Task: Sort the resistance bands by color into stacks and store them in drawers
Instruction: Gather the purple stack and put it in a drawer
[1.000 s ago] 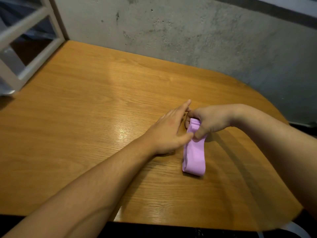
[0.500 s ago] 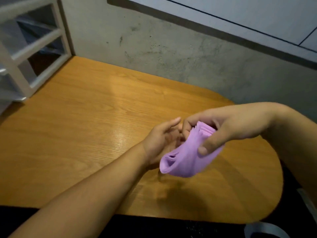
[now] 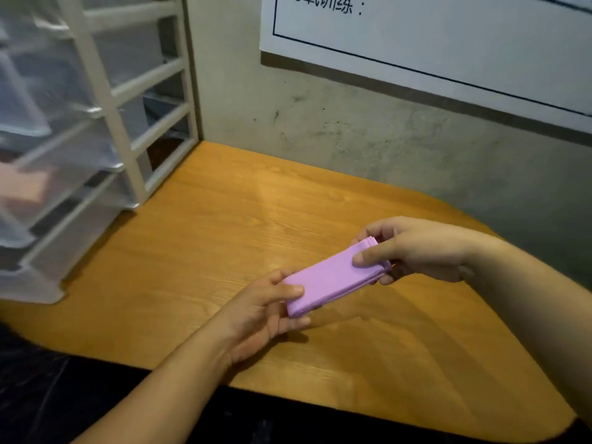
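A flat stack of purple resistance bands (image 3: 333, 280) is held level above the wooden table (image 3: 205, 245), right of centre. My right hand (image 3: 413, 251) pinches the stack's far right end, thumb on top. The near left end sits in my left hand (image 3: 266, 312), thumb over the top and fingers curled beneath. A white drawer unit (image 3: 105, 100) with translucent drawers stands at the table's left; an orange-pink shape (image 3: 25, 187) shows blurred inside one drawer.
A bare concrete wall runs behind the table, with a white printed board (image 3: 448, 36) mounted on it at the upper right. The table's rounded front edge borders a dark floor (image 3: 48, 395) below.
The purple stack has been lifted off the table and flattened out between both hands. My left hand now grips its near end. My view has tilted up and left toward the drawers.
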